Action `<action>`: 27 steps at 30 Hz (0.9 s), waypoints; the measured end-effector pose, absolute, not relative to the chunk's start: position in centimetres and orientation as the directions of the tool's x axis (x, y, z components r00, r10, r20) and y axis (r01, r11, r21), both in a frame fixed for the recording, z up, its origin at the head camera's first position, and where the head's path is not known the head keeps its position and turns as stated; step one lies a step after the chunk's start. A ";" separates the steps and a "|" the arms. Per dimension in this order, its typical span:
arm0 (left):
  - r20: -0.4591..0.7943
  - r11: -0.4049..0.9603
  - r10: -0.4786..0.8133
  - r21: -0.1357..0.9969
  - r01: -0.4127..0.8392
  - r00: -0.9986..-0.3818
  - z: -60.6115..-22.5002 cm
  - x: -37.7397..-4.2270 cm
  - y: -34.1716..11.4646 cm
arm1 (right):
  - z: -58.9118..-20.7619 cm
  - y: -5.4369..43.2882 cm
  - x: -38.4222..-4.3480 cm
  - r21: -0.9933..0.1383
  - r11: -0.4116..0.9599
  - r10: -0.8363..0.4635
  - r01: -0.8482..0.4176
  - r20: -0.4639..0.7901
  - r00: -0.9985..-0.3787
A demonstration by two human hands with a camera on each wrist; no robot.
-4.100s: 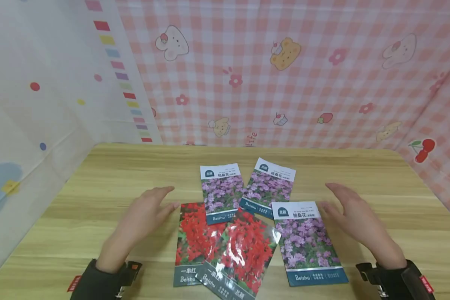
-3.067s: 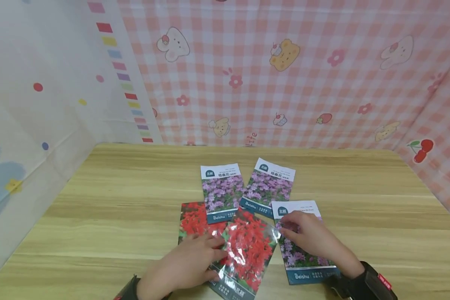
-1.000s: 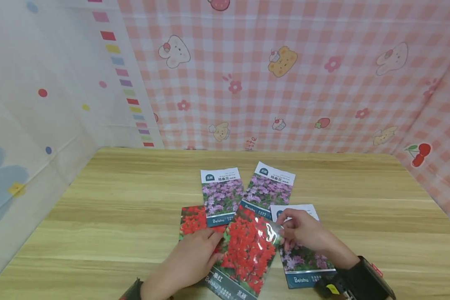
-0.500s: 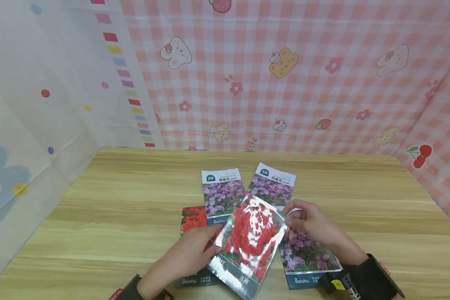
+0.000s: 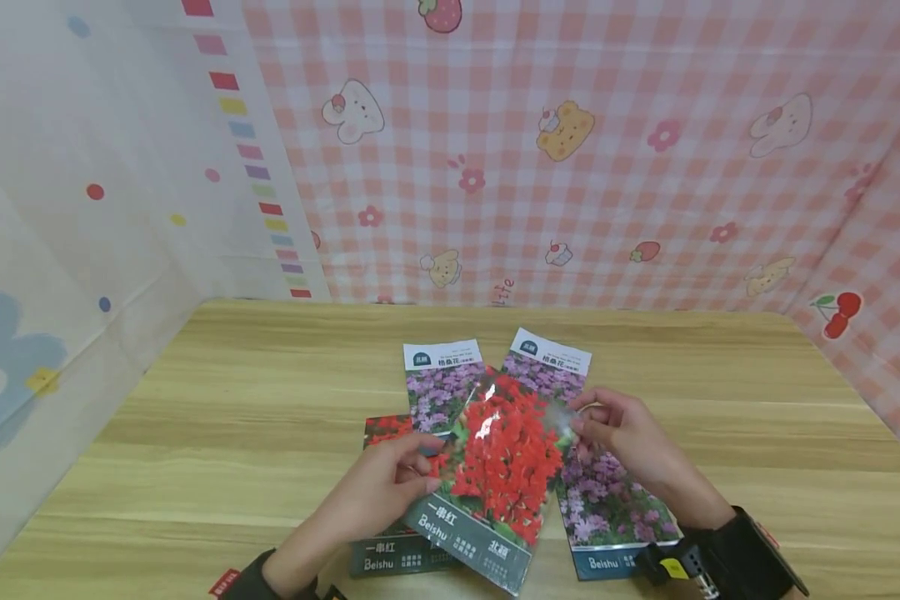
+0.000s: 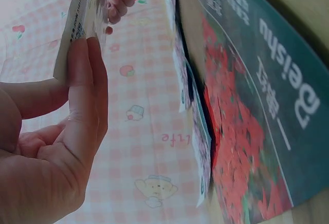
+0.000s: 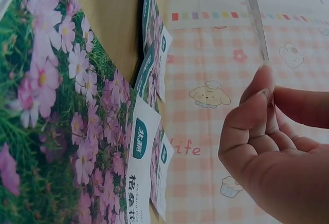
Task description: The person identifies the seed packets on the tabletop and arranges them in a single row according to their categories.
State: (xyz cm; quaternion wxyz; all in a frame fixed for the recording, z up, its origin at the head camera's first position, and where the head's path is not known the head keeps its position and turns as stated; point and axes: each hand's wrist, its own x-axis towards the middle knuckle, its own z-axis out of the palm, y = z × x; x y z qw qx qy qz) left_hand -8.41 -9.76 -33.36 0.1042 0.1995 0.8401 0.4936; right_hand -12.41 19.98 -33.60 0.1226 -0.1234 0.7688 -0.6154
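A seed packet with red flowers (image 5: 506, 458) is held up over the others, tilted, its printed front facing the head camera. My left hand (image 5: 382, 487) pinches its left edge between thumb and fingers; the left wrist view shows that hand (image 6: 72, 126) with the packet (image 6: 82, 23) nearly edge-on. My right hand (image 5: 630, 433) pinches the upper right corner with thumb and forefinger, as the right wrist view also shows. Beneath lies a second red-flower packet (image 5: 401, 560), partly hidden by the held one and my left hand.
Two purple-flower packets (image 5: 442, 387) (image 5: 546, 371) lie behind the held one, their lower parts covered. A third purple-flower packet (image 5: 615, 508) lies under my right hand. The wooden table (image 5: 232, 400) is bounded by a pink checked cloth (image 5: 465, 100) at the back.
Both hands came in from the sides to the upper red-flower packet. They gripped it at its left edge and upper right corner and raised it, uncovering more of the red packet below.
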 end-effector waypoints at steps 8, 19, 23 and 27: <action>-0.011 0.370 0.402 0.916 0.152 -0.916 -32.9 -8.4 -10.2 | -33.4 19.2 -12.3 -0.966 0.253 -0.257 -0.053 -0.015 -0.966; -0.058 0.375 0.287 0.925 0.057 -0.956 -31.0 -9.0 -12.6 | -33.3 16.6 -11.5 -0.843 0.458 -0.240 -0.283 0.189 -0.952; -0.065 0.383 0.235 0.923 0.031 -0.970 -30.2 -9.1 -13.6 | -33.5 15.1 -10.9 -0.730 0.546 -0.294 -0.411 0.292 -0.910; -0.063 0.396 0.202 0.918 0.023 -0.977 -29.6 -9.2 -14.7 | -33.7 13.6 -10.2 -0.630 0.570 -0.386 -0.528 0.362 -0.848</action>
